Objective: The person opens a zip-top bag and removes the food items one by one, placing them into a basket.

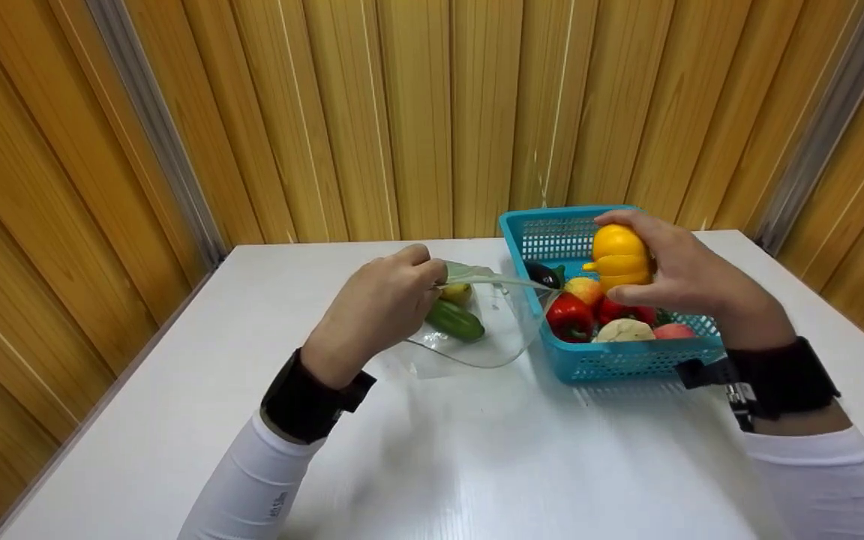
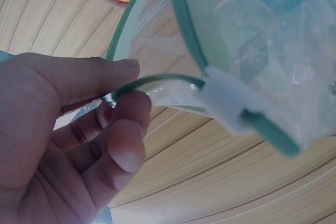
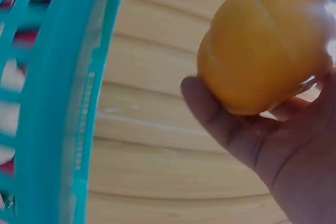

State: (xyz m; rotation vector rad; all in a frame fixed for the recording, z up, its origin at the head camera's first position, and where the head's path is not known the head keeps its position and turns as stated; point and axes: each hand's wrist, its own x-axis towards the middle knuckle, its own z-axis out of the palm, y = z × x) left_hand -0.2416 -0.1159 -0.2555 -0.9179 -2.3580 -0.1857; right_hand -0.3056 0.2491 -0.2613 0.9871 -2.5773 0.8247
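Observation:
My left hand (image 1: 394, 296) pinches the green-edged rim of a clear zip bag (image 1: 503, 337), whose mouth gapes towards the right. In the left wrist view a white slider (image 2: 226, 98) sits on the green zip strip near the fingertips. Through the plastic a cucumber (image 1: 456, 321) and a yellowish rounded item (image 1: 457, 293) are visible, partly covered by the hand. My right hand (image 1: 683, 266) grips a ribbed yellow-orange pumpkin (image 1: 618, 255) with a short stem, thumb on the near side and fingers over the top. It is held above the blue basket (image 1: 574, 360).
The basket holds an eggplant (image 1: 544, 274), red bell peppers (image 1: 571, 316), a yellow-red apple-like fruit (image 1: 583, 289), a pale round item (image 1: 625, 331) and a pinkish item (image 1: 673, 331). A white table (image 1: 252, 315) meets wood-patterned walls (image 1: 417, 120) behind.

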